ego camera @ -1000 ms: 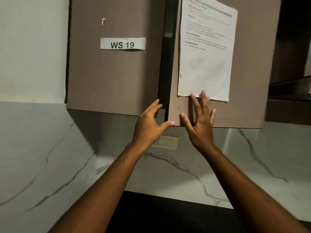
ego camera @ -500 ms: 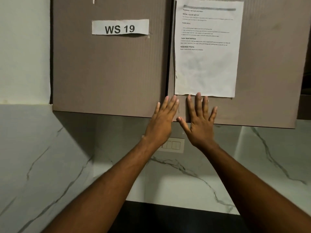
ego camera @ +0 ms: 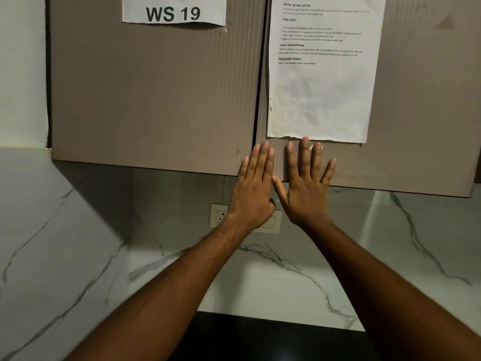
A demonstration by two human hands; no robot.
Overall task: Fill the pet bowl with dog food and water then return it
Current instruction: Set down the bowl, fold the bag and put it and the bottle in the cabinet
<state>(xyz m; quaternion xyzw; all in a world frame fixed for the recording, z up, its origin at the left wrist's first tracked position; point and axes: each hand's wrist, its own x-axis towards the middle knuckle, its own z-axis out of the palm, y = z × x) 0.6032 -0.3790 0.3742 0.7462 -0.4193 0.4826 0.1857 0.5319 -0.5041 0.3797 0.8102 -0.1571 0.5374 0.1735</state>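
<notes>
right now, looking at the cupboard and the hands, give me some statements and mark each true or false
1. Both cupboard doors are shut. True.
2. The left hand grips a handle. False: it lies flat and open on the door.
3. The right hand lies flat below the printed sheet. True.
4. The label reads WS 91. False: WS 19.
5. A pet bowl stands below. False: none in view.

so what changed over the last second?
Right door swung shut; a second ago it stood ajar with a dark gap. Left hand, then curled at the door edge, and right hand now lie flat, holding nothing. Left door, label and sheet unchanged.
</notes>
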